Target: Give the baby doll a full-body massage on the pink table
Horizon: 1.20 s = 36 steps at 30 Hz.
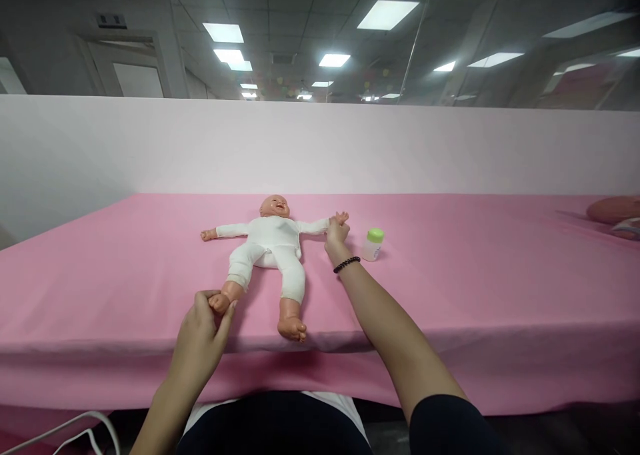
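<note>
While both hands' fingers pinch the doll (270, 241), left hand (200, 338) at foot, right hand (336, 233) at wrist, a capped bottle (373, 244) stands nearby.

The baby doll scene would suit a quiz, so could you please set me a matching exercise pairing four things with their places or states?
Things:
1. left hand
2. right hand
3. bottle
4. bracelet

Places or states:
A. stands upright, green cap
B. grip on the doll's foot
C. around the right wrist
D. grip on the doll's hand

Pairs: 1-B, 2-D, 3-A, 4-C
</note>
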Available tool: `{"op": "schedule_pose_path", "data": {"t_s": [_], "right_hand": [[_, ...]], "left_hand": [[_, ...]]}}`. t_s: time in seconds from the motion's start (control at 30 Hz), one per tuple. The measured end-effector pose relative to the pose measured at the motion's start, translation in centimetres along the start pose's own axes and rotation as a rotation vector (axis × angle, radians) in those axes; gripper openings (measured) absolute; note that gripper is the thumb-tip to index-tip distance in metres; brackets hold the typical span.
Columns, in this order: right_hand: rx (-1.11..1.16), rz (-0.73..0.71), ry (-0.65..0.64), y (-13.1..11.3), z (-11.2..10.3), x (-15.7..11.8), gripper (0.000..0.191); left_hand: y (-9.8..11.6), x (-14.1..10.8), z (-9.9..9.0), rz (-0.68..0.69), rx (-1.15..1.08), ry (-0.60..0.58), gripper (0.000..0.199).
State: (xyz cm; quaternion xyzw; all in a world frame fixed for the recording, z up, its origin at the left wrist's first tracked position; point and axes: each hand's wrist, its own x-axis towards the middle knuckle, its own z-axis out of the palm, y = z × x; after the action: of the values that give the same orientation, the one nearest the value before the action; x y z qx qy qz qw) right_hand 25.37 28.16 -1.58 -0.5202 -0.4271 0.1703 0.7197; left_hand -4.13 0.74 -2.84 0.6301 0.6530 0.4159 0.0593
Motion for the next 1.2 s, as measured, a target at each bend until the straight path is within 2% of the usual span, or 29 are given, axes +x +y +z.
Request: {"op": "schedule_pose_path", "data": {"t_s": [0.1, 0.17, 0.33, 0.47, 0.57, 0.67, 0.73, 0.83, 0.9, 1.03, 1.1, 1.2], "right_hand": [[0.001, -0.068, -0.044, -1.7, 0.7, -0.8, 0.049], [0.014, -0.172, -0.143, -2.8, 1.0, -1.8, 0.047], [-0.244, -0.678, -0.489, -3.6, 1.5, -4.6, 0.037], [-0.325, -0.805, -0.677, -3.1, 1.6, -5.3, 0.025], [-0.344, -0.816, -0.692, -2.9, 1.5, -5.1, 0.024], [-0.342, -0.767, -0.591, -3.2, 1.3, -4.6, 0.032], [-0.298, -0.669, -0.471, -3.5, 1.2, -4.1, 0.038], [-0.177, -0.337, -0.229, -3.8, 0.8, -2.9, 0.041], [-0.153, -0.122, -0.095, -3.3, 0.3, -1.8, 0.043], [-0.267, 0.166, 0.008, -1.3, -1.3, 0.4, 0.041], [-0.334, 0.281, -0.006, -0.3, -2.1, 1.2, 0.038], [-0.427, 0.376, -0.068, 0.5, -3.2, 1.6, 0.035]], "left_hand": [[1.4, 2.8, -0.5, 0.024, -0.009, 0.051, 0.037], [2.4, 5.3, -0.4, 0.038, -0.009, 0.047, 0.037], [4.0, 11.1, 1.5, 0.090, -0.039, -0.076, 0.029], [4.9, 12.8, 3.5, 0.088, 0.012, -0.151, 0.027], [5.2, 12.5, 3.6, 0.082, 0.037, -0.154, 0.027], [5.1, 11.2, 2.0, 0.082, -0.004, -0.118, 0.028], [4.7, 9.5, 0.4, 0.073, -0.032, -0.082, 0.031], [3.5, 6.0, -1.9, 0.050, -0.031, -0.046, 0.037], [2.3, 3.5, -2.5, 0.017, -0.019, -0.032, 0.039], [-0.6, -0.3, -1.4, 0.011, 0.002, 0.010, 0.038], [-1.6, -1.3, -0.2, 0.021, 0.003, 0.055, 0.038], [-2.5, -1.9, 1.4, 0.060, 0.055, 0.126, 0.040]]}}
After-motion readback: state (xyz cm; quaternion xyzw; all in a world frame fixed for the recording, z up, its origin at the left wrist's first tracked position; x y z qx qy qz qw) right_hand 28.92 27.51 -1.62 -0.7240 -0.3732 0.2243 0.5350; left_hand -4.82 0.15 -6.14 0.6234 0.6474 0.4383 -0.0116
